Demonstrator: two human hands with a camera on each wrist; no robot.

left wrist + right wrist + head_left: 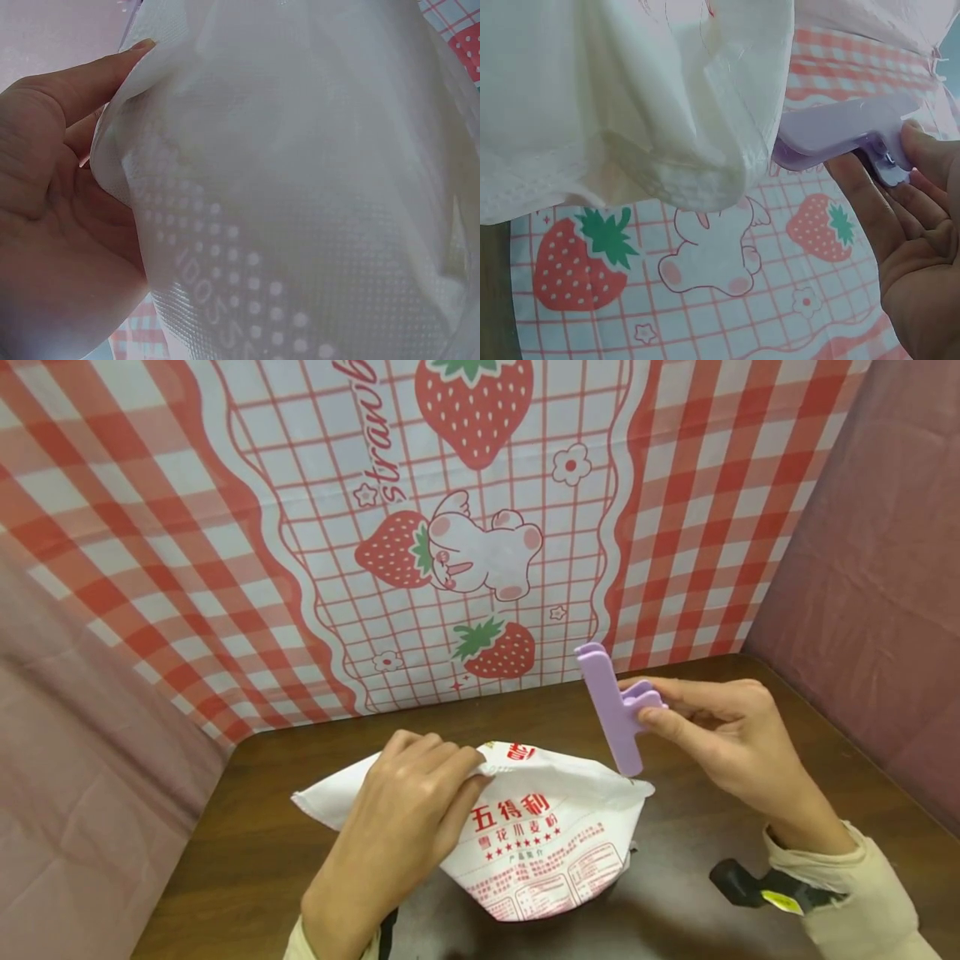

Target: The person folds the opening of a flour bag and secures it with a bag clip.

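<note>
A white flour bag (pixel 525 843) with red printing stands on the table, its top edge folded over. My left hand (pixel 412 802) grips the folded top near the middle; in the left wrist view the thumb (pixel 112 71) pinches the white woven material (pixel 300 150). Up and to the right of the bag, my right hand (pixel 727 735) holds a purple bag clip (pixel 611 714) by its handles between thumb and fingers. In the head view the clip's long bar hangs just above the bag's right corner. The right wrist view shows the clip (pixel 840 131) beside the bag's edge (pixel 735 150).
Under the bag is a dark brown wooden table (pixel 247 852). Behind it rises a red-and-white checked cloth (pixel 697 527) printed with strawberries. Pink curtains (pixel 862 593) hang at both sides. A black strap with a yellow tag (pixel 782 902) is at the right cuff.
</note>
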